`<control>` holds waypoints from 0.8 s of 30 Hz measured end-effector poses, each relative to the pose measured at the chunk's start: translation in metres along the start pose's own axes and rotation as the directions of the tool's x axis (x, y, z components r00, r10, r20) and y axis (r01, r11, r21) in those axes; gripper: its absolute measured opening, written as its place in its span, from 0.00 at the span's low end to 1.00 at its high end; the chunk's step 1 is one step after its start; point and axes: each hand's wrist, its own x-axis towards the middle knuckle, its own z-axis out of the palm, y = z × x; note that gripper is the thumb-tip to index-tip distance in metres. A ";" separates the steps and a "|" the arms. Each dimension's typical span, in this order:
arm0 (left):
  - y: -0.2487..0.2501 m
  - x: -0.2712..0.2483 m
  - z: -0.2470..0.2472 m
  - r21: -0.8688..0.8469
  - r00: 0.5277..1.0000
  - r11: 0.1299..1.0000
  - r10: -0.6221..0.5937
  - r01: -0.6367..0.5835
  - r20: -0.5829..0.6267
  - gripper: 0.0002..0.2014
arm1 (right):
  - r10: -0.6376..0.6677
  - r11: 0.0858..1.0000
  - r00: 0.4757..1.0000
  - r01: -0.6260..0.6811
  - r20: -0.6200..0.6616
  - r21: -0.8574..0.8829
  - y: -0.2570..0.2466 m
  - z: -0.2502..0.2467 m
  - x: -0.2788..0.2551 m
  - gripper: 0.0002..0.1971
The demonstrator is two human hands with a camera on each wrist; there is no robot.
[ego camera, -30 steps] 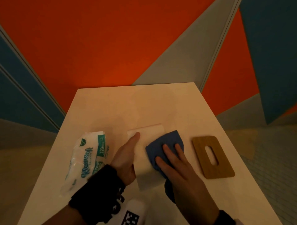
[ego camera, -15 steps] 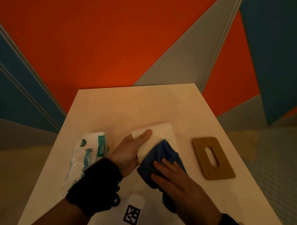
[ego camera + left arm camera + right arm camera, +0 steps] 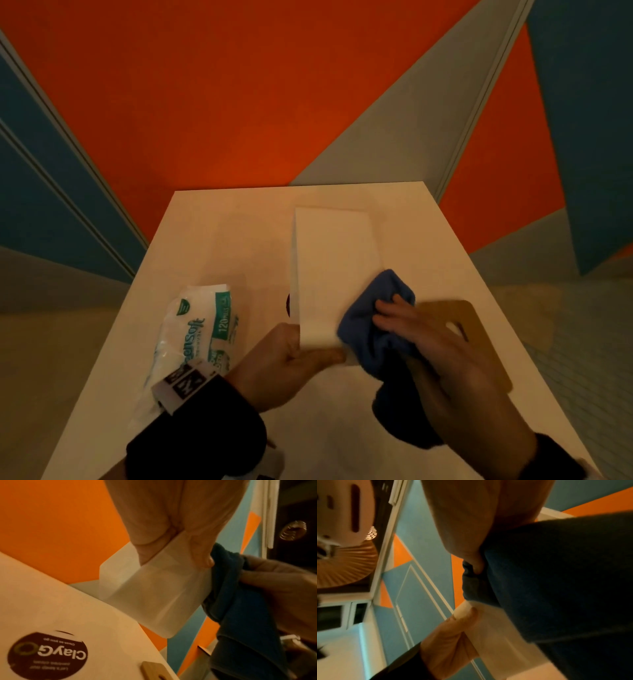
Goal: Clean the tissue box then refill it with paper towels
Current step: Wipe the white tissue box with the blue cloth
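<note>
My left hand (image 3: pixel 308 353) grips the near end of the white tissue box (image 3: pixel 334 267) and holds it raised above the table, thumb on top. The box (image 3: pixel 154 595) has no lid and its long side faces up. My right hand (image 3: pixel 404 329) holds a bunched blue cloth (image 3: pixel 370 329) and presses it against the box's near right edge. In the right wrist view the thumb pinches the cloth (image 3: pixel 556 574) just above the box (image 3: pixel 496 628). The wooden lid (image 3: pixel 459 315) with its slot lies flat on the table, partly hidden behind my right hand.
A plastic pack of paper tissues (image 3: pixel 195 335) lies on the white table (image 3: pixel 239 222) to the left of my left hand. A round dark sticker (image 3: pixel 46 654) sits on the tabletop under the box. Orange, blue and grey wall panels stand behind the table's far edge.
The box has come up off the table and swung lengthwise away from me. My left hand shifted to its near end. My right hand took the cloth from the top to the right edge.
</note>
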 end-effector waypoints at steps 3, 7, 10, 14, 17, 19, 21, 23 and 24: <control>-0.002 -0.004 -0.002 0.122 0.998 0.991 0.059 -0.063 0.033 0.12 | -0.073 0.989 0.989 0.089 0.130 -0.118 -0.006 0.003 -0.005 0.20; -0.007 -0.007 0.000 0.243 0.995 0.965 0.084 -0.097 0.061 0.21 | -0.088 0.990 0.975 0.108 0.204 -0.090 -0.001 0.003 0.004 0.20; -0.010 -0.009 0.002 0.313 0.992 0.944 0.071 -0.100 0.102 0.20 | -0.014 0.999 0.992 0.009 0.124 0.043 0.013 0.002 0.019 0.17; -0.023 -0.011 0.000 0.356 0.990 0.932 0.011 -0.060 0.139 0.23 | 0.126 0.989 0.992 -0.126 0.017 0.070 0.023 0.012 0.033 0.21; -0.028 -0.013 -0.002 0.350 0.991 0.936 -0.008 -0.041 0.136 0.22 | 0.066 0.997 0.994 -0.063 0.086 -0.039 0.005 0.030 0.019 0.19; -0.029 -0.015 0.000 0.351 0.987 0.935 -0.001 -0.057 0.163 0.25 | -0.025 0.977 0.984 0.061 0.176 -0.205 -0.005 0.038 0.003 0.22; -0.029 -0.017 0.003 0.340 0.981 0.940 -0.030 -0.038 0.191 0.19 | -0.032 0.980 0.968 0.079 0.251 -0.181 -0.004 0.038 0.000 0.24; -0.025 -0.018 0.007 0.348 0.974 0.937 -0.040 -0.041 0.223 0.14 | 0.010 0.999 0.966 0.002 0.259 -0.046 0.007 0.035 0.008 0.21; -0.024 -0.017 0.008 0.351 0.969 0.934 -0.023 -0.068 0.247 0.15 | 0.029 1.000 0.974 -0.029 0.224 -0.003 0.014 0.034 0.016 0.19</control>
